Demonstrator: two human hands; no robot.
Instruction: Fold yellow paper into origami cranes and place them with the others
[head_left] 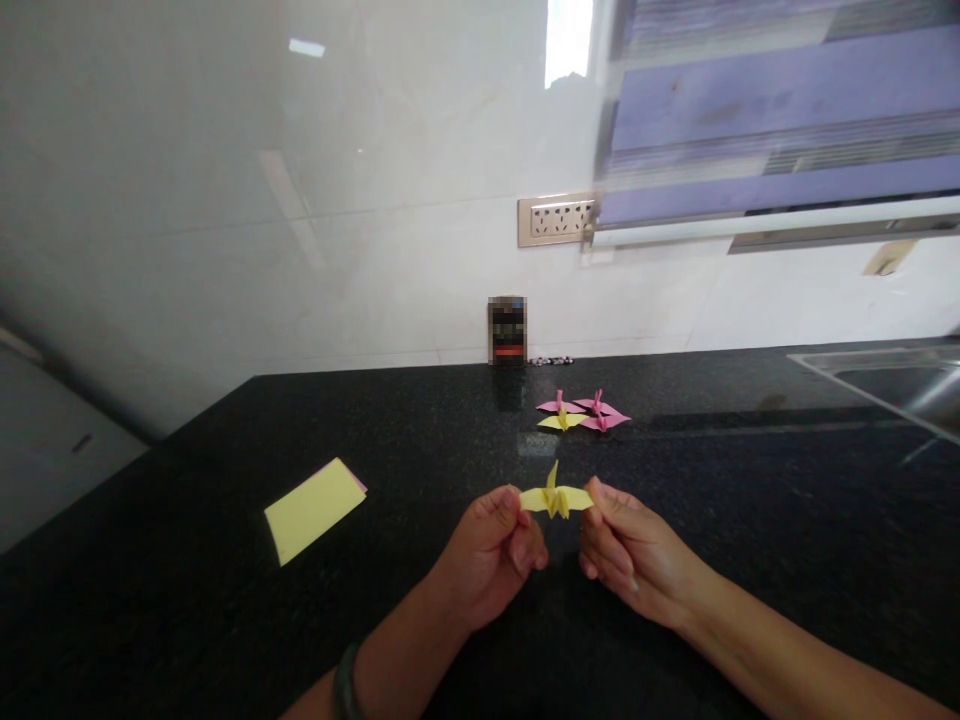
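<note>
A yellow origami crane (556, 499) is held up between my two hands, its wings spread and one pointed end standing up. My left hand (491, 550) pinches the tip of its left wing between thumb and finger. The right wing tip is pinched by my right hand (637, 550). Beyond them on the dark countertop (420, 430) sits a small group of finished cranes: a yellow crane (564, 421) in front, a pink crane (559, 405) behind it, and more pink cranes (606, 420) at its right.
Yellow paper sheets (315, 510), with a pink edge showing beneath, lie at the left. A small dark box (508, 332), blurred out, leans by the tiled wall beside a beaded string (551, 361). A sink (900, 385) is at the far right, below a purple blind (750, 110).
</note>
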